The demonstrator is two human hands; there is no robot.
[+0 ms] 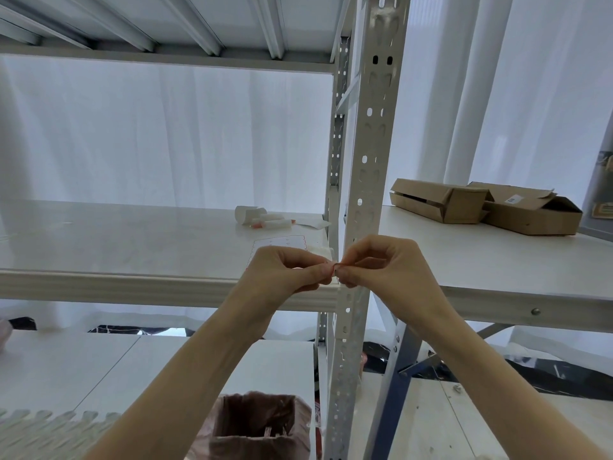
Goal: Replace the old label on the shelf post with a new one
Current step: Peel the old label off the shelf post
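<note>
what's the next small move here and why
Probably spread the small red-edged label flat and press it onto the shelf post: the left hand and right hand both pinch it, curled, right in front of the post.

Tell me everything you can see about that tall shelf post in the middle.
The shelf post is a pale grey upright of painted metal, as it looks, punched along its length with round holes and keyhole slots. It runs from top to bottom of the view, leaning slightly. The white shelf meets it at left. The left hand and right hand pinch a small red-edged strip before it.
</note>
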